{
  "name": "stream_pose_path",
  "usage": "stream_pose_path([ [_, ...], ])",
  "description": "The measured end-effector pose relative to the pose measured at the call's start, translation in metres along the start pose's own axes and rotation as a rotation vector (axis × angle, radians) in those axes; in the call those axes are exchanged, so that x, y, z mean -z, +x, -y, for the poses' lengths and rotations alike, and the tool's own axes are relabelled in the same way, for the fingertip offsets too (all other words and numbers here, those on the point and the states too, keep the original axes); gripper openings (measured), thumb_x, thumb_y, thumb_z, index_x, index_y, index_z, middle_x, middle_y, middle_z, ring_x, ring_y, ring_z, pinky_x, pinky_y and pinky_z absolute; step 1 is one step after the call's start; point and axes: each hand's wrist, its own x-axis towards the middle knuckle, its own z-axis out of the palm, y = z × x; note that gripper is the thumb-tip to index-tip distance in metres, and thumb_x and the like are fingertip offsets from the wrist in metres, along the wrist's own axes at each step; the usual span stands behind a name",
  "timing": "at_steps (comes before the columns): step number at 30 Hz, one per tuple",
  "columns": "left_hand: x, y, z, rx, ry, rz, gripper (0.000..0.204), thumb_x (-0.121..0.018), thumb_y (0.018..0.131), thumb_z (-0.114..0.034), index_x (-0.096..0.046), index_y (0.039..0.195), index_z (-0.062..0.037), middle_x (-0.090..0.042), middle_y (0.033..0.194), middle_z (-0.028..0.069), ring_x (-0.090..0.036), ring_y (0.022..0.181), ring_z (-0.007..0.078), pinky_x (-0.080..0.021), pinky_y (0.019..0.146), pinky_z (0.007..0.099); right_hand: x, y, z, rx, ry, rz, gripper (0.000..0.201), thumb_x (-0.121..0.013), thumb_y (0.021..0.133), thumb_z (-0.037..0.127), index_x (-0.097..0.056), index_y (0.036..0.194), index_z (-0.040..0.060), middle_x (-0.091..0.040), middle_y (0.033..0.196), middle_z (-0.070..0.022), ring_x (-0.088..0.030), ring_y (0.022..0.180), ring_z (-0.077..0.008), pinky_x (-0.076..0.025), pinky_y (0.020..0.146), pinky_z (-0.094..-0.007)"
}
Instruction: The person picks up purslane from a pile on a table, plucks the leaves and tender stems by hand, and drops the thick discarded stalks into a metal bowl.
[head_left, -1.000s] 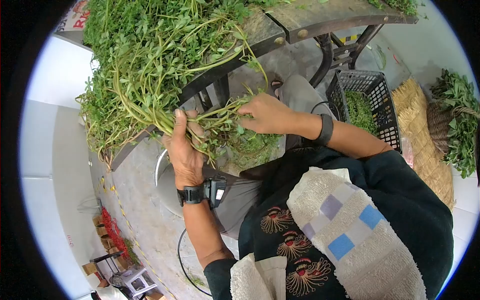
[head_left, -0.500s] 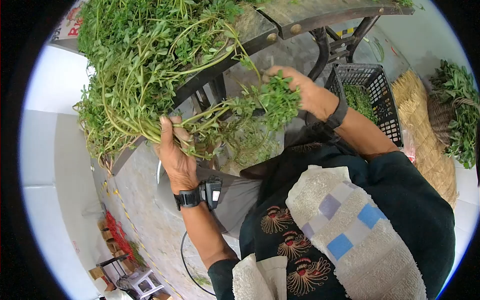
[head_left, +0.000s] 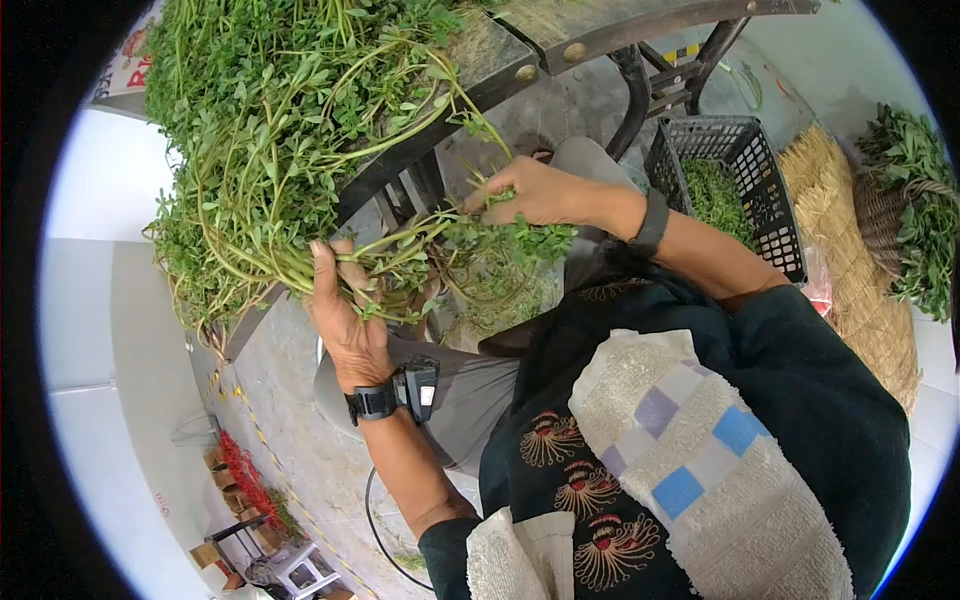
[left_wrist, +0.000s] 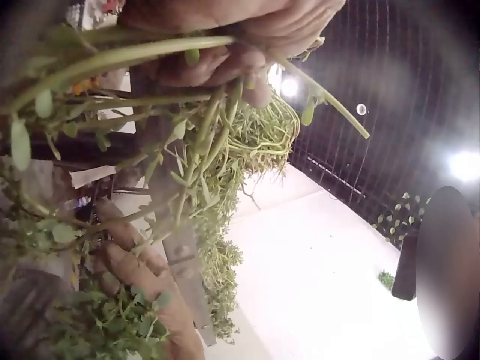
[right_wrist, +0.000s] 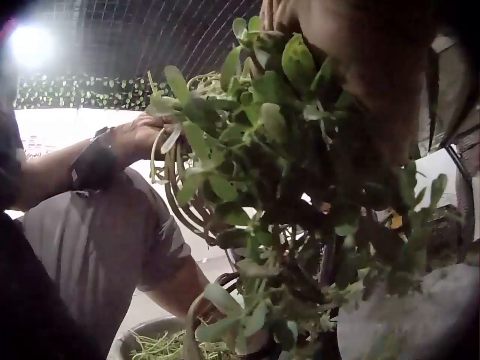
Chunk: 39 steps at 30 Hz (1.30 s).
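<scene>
My left hand (head_left: 345, 315) holds a bunch of thick purslane stems (head_left: 265, 262) at the table's edge, thumb laid over them. These stems run leftward to a large heap of purslane (head_left: 290, 110) on the table. To the right of it, my right hand (head_left: 550, 195) pinches stem ends, with leafy tips (right_wrist: 262, 112) below its fingers in the right wrist view. Stems stretch between the two hands. In the left wrist view, the right hand's fingers (left_wrist: 142, 270) appear beyond the stems, beside a clump of leaves (left_wrist: 112, 322).
The dark table (head_left: 640, 30) curves across the top on black legs. A black plastic crate (head_left: 775, 215) with greens stands at the right, beside straw matting (head_left: 840, 260) and a leafy bundle (head_left: 920, 250). Below the hands is a tub (right_wrist: 154, 326) with cut stems.
The right hand swung out to the right with a leafy clump, then came back left toward the left hand. The left hand keeps its hold on the stems.
</scene>
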Motion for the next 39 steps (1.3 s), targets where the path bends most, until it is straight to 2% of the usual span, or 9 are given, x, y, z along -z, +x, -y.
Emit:
stream_pose_path([
  [4, 0.0, 0.0, -0.003, 0.028, 0.023, -0.021, 0.023, -0.055, 0.091, -0.032, -0.048, 0.079, -0.0142, -0.048, 0.056, -0.0057, -0.044, 0.046, 0.0046, -0.035, 0.04, 0.0195, -0.015, 0.012, 0.002, 0.026, 0.066, 0.088, 0.029, -0.066, 0.078, 0.021, -0.067, 0.098, 0.0003, -0.065, 0.082, -0.007, -0.054, 0.071, -0.012, -0.044, 0.069, -0.0284],
  [6, 0.005, 0.0, -0.003, 0.037, 0.034, -0.023, 0.022, -0.056, 0.091, -0.032, -0.047, 0.08, -0.0145, -0.048, 0.056, -0.0059, -0.044, 0.046, 0.0047, -0.035, 0.041, 0.0197, -0.014, 0.009, 0.006, 0.043, -0.205, 0.122, 0.033, -0.068, 0.077, 0.025, -0.066, 0.095, -0.0017, -0.061, 0.072, -0.0056, -0.05, 0.064, -0.012, -0.042, 0.06, -0.0313],
  [10, 0.01, -0.002, -0.005, 0.024, 0.066, 0.014, 0.021, -0.057, 0.09, -0.032, -0.047, 0.084, -0.0149, -0.05, 0.062, -0.0065, -0.046, 0.05, 0.0057, -0.038, 0.043, 0.022, 0.001, -0.001, 0.012, 0.032, -0.286, 0.202, 0.036, -0.069, 0.077, 0.029, -0.066, 0.092, -0.0022, -0.058, 0.067, -0.0042, -0.047, 0.06, -0.0115, -0.039, 0.054, -0.0325],
  [12, 0.005, -0.003, -0.008, 0.015, 0.084, -0.04, 0.02, -0.058, 0.09, -0.032, -0.048, 0.087, -0.0149, -0.051, 0.065, -0.0063, -0.048, 0.052, 0.0062, -0.04, 0.044, 0.0226, 0.018, -0.014, 0.035, -0.159, -0.071, 0.352, 0.033, -0.069, 0.078, 0.029, -0.067, 0.092, -0.0014, -0.063, 0.073, -0.0041, -0.05, 0.064, -0.01, -0.04, 0.057, -0.0289],
  [15, -0.005, -0.006, -0.009, 0.007, 0.039, -0.143, 0.03, -0.059, 0.088, -0.036, -0.057, 0.083, -0.0066, -0.044, 0.053, -0.0034, -0.039, 0.044, 0.0052, -0.034, 0.041, 0.0205, 0.028, -0.01, 0.018, -0.095, 0.302, 0.499, 0.03, -0.069, 0.079, 0.026, -0.068, 0.092, -0.001, -0.066, 0.079, -0.0046, -0.053, 0.068, -0.0086, -0.042, 0.061, -0.0251],
  [21, 0.002, 0.0, -0.003, -0.02, 0.079, -0.097, 0.029, -0.059, 0.088, -0.036, -0.057, 0.083, -0.0069, -0.046, 0.054, -0.0042, -0.038, 0.042, 0.0046, -0.034, 0.039, 0.0196, 0.027, -0.019, 0.024, -0.177, 0.34, 0.63, 0.029, -0.068, 0.081, 0.021, -0.067, 0.097, -0.0024, -0.067, 0.085, -0.0035, -0.055, 0.073, -0.0084, -0.044, 0.067, -0.0238],
  [34, 0.01, 0.003, -0.01, -0.075, 0.064, -0.058, 0.023, -0.059, 0.089, -0.033, -0.053, 0.086, -0.0112, -0.051, 0.061, -0.0059, -0.046, 0.051, 0.0043, -0.036, 0.045, 0.0201, 0.025, -0.028, 0.014, -0.229, -0.038, 0.483, 0.031, -0.07, 0.078, 0.026, -0.068, 0.097, 0.0007, -0.065, 0.078, -0.0018, -0.052, 0.069, -0.0074, -0.043, 0.061, -0.0246],
  [36, 0.002, -0.001, -0.01, -0.113, 0.111, -0.194, 0.025, -0.058, 0.09, -0.034, -0.055, 0.085, -0.0095, -0.048, 0.057, -0.0065, -0.044, 0.047, 0.0052, -0.034, 0.044, 0.0202, 0.02, -0.03, -0.002, -0.076, 0.066, 0.399, 0.035, -0.069, 0.075, 0.029, -0.067, 0.091, -0.0018, -0.055, 0.064, 0.0033, -0.044, 0.054, -0.007, -0.035, 0.049, -0.0257],
  [39, 0.009, 0.001, -0.011, -0.081, 0.116, -0.145, 0.027, -0.058, 0.089, -0.035, -0.056, 0.082, -0.0087, -0.045, 0.054, -0.006, -0.041, 0.045, 0.0057, -0.033, 0.042, 0.0206, 0.02, -0.026, -0.009, -0.04, 0.02, 0.375, 0.032, -0.067, 0.076, 0.027, -0.067, 0.092, -0.0014, -0.048, 0.059, 0.0046, -0.039, 0.05, -0.0072, -0.029, 0.045, -0.026],
])
